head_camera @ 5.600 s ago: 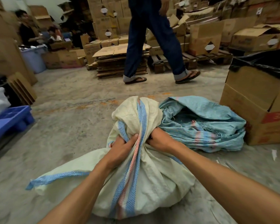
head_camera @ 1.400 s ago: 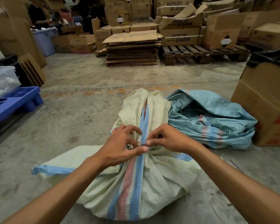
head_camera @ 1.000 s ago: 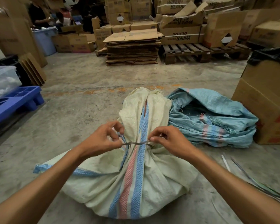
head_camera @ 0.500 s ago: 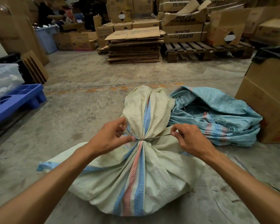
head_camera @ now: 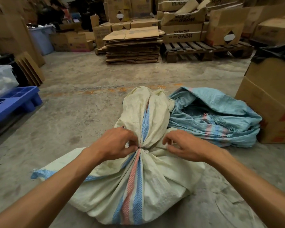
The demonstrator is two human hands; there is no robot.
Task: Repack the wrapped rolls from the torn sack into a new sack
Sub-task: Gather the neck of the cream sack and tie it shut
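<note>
Cream woven sack [head_camera: 138, 183] lies on the concrete floor [head_camera: 82, 102], full and bulging, blue and red stripes running up its middle. Neck gathered tight and cinched by a thin dark tie [head_camera: 144, 147]; loose mouth of the sack stands up beyond the tie, frayed at the top.

Left hand [head_camera: 113, 143] sits at the left of the cinch, fingertips [head_camera: 133, 145] pinched together right at the tie. Whether the grip is clamped on the tie end or on sack cloth, cannot tell; the contact point is too small. Right hand [head_camera: 183, 146] sits at the right of the neck, fingers curled but apart, resting on or just above the cloth; no tie end visible in that grip.

Pale blue sack [head_camera: 214, 117] lies crumpled and flat just beside the cream one, touching it on the right, with ragged torn threads along its open edge. No wrapped rolls visible; contents of the cream sack hidden by the cloth.

Cardboard box [head_camera: 270, 102] with a black liner stands right of the blue sack, touching it. Blue plastic pallet [head_camera: 11, 104] at far left. Across the floor: stack of flattened cardboard [head_camera: 132, 46], wooden pallet [head_camera: 204, 50] beside it, more cartons behind.
</note>
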